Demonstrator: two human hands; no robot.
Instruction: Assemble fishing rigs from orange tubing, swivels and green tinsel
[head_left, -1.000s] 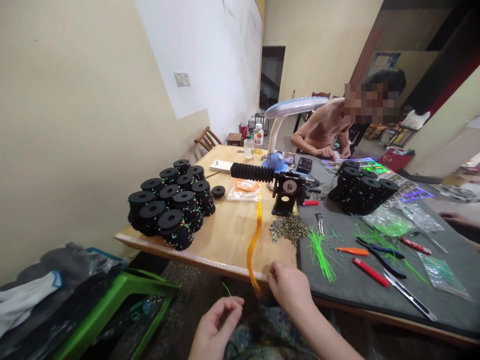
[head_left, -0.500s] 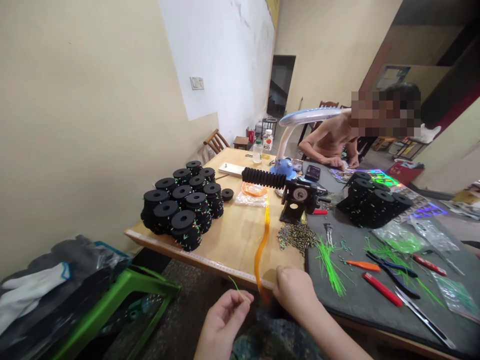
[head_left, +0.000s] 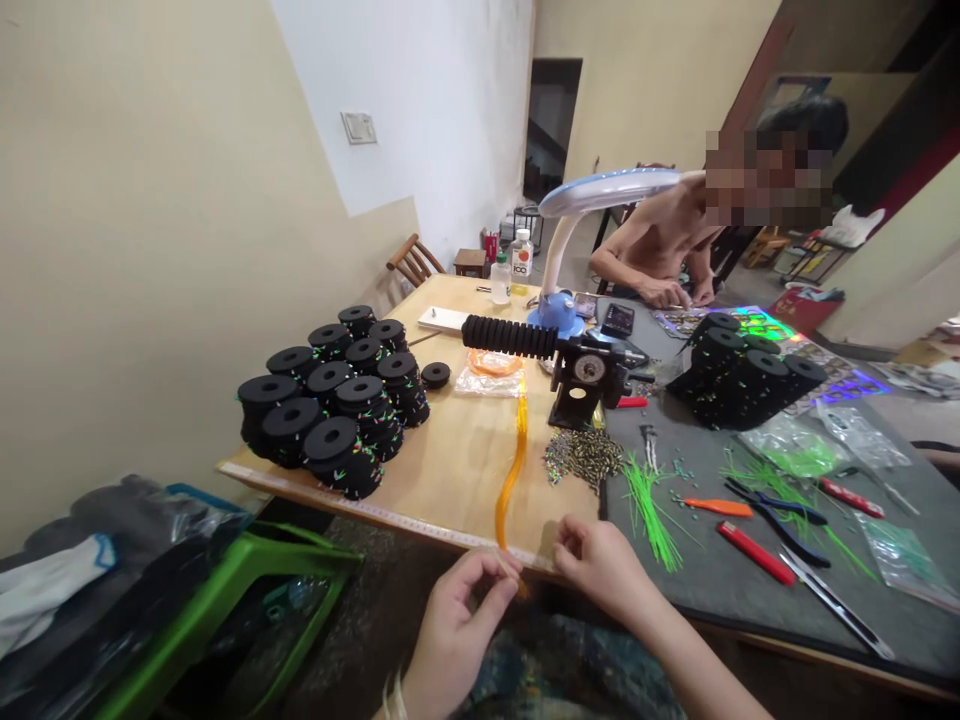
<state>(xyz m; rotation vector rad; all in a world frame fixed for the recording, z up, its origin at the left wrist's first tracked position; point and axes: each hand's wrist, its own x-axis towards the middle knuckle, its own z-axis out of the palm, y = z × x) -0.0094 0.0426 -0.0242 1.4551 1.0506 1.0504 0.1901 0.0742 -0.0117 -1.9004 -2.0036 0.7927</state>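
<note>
My left hand point(head_left: 472, 610) is pinched narrow, thumb to fingertips, near the lower end of the orange strands point(head_left: 513, 480), which run beyond it across the worktop point(head_left: 435, 480); what it grips I cannot tell. My right hand point(head_left: 600, 560) is curled at the worktop's near edge, contents hidden. Beyond it lie the beads point(head_left: 589, 457) (a loose heap) and black machine point(head_left: 589, 372); green strands point(head_left: 654, 510) lie to its right. Black spools point(head_left: 352, 422) stand beyond my left hand, leftward.

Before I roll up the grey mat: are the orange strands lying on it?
No, the orange strands run along the wooden tabletop, left of the grey mat.
</note>
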